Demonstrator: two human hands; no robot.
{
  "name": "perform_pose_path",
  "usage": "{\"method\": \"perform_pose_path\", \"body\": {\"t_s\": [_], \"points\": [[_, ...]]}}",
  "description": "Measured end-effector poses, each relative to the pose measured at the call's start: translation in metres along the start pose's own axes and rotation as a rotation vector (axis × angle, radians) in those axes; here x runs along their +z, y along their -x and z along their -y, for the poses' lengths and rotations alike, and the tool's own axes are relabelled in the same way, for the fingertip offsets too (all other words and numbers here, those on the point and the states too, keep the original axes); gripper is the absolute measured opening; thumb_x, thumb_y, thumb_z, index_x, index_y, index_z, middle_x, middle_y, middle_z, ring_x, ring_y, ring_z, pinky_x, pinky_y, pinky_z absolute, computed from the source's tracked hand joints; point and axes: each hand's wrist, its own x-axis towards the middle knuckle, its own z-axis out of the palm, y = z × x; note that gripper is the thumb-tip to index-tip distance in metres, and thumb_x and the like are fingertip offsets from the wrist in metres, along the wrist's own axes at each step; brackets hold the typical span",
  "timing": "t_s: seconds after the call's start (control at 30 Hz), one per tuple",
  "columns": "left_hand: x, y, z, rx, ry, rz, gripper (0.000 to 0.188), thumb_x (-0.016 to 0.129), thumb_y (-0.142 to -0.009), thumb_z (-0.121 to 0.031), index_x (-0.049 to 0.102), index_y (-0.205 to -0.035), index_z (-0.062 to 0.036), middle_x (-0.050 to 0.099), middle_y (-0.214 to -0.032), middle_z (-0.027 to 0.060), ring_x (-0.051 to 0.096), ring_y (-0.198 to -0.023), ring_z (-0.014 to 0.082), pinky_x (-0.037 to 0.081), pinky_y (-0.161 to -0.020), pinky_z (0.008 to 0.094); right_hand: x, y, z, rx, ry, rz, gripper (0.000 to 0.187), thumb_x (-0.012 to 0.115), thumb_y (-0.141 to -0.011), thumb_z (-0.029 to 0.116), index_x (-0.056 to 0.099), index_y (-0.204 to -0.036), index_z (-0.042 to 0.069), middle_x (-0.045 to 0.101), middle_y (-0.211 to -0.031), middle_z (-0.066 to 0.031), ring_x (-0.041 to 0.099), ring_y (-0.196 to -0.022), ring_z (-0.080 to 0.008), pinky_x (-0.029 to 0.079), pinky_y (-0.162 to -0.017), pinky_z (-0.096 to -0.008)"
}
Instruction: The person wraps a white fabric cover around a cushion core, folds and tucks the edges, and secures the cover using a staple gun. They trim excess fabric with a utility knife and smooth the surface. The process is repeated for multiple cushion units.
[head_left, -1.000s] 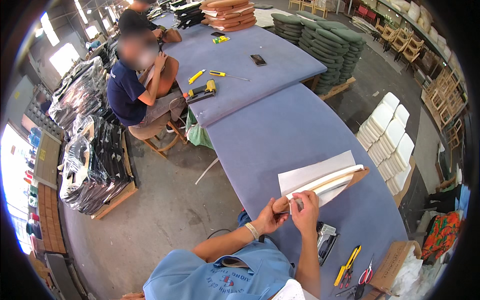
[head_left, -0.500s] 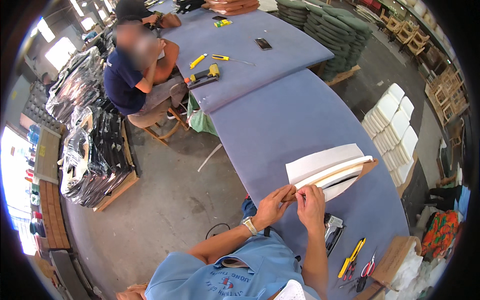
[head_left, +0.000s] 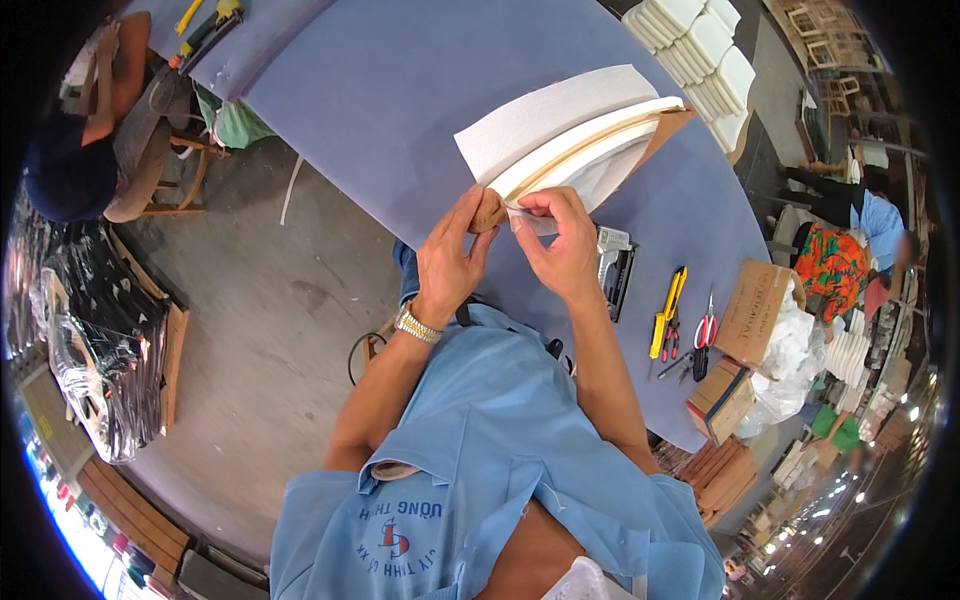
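Note:
A curved seat-like piece (head_left: 600,145) lies at the table's near edge, with a white padded rim, a pale wood-coloured strip and a brown covering showing at its ends. Along its far side a white sheet (head_left: 550,115) spreads over the tabletop. My left hand (head_left: 450,250) is wrapped round the rounded brown end of this piece. Thumb and fingers of my right hand (head_left: 560,245) pinch the thin white lining at the same end; the fingertips partly hide it. Just right of my right hand rests a metal staple gun (head_left: 614,270).
On the blue-grey table (head_left: 380,110) lie a yellow utility knife (head_left: 668,315) and red-handled scissors (head_left: 706,328). A cardboard box (head_left: 755,315) stands at the right edge, and stacked white cushions (head_left: 690,50) beyond the table. At far left another person (head_left: 75,165) sits by the table.
The view has tilted down and shifted right, so my hands appear higher. My right hand has spread its thumb and fingers wider at the lining; my left hand still holds the end.

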Motion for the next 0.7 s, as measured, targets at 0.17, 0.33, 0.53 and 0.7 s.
{"method": "perform_pose_path", "body": {"t_s": [0.17,0.33,0.53,0.7], "points": [[0.001,0.002,-0.002,0.025,-0.015,-0.033,0.060,0.080,-0.082,-0.005,0.061,-0.139,-0.0054,0.068,-0.134,0.0174,0.069,-0.116,0.0336,0.058,-0.095,0.0394,0.007,-0.011,0.012,-0.014,0.210,0.058,0.017,0.077,-0.089,0.012,0.066,-0.098,0.003,0.063,-0.092,-0.0094,0.065,-0.081,-0.0247,0.054,-0.075,-0.0364],[0.007,0.001,-0.009,0.024,-0.060,-0.016,0.062,0.080,-0.080,-0.001,0.061,-0.139,-0.0044,0.069,-0.131,0.0167,0.073,-0.108,0.0302,0.060,-0.088,0.0381,0.013,-0.018,0.019,-0.008,0.395,0.147,0.020,0.072,-0.095,0.018,0.060,-0.088,0.003,0.063,-0.084,-0.0115,0.063,-0.074,-0.0305,0.051,-0.067,-0.0422],[0.002,-0.002,-0.011,0.015,-0.105,-0.030,0.062,0.080,-0.080,-0.003,0.062,-0.139,-0.0066,0.070,-0.130,0.0152,0.073,-0.104,0.0310,0.061,-0.084,0.0381,0.007,-0.021,0.032,0.151,0.589,0.268,0.039,0.059,-0.102,0.036,0.061,-0.080,0.004,0.067,-0.079,-0.0149,0.067,-0.074,-0.0397,0.050,-0.064,-0.0524],[-0.001,-0.012,-0.017,0.012,-0.129,0.012,0.060,0.080,-0.082,-0.006,0.063,-0.139,-0.0085,0.069,-0.131,0.0136,0.072,-0.107,0.0320,0.060,-0.084,0.0390,0.015,-0.024,0.016,0.107,0.428,0.151,0.042,0.059,-0.103,0.037,0.063,-0.078,0.003,0.066,-0.072,-0.0166,0.065,-0.068,-0.0409,0.048,-0.060,-0.0502]]}}
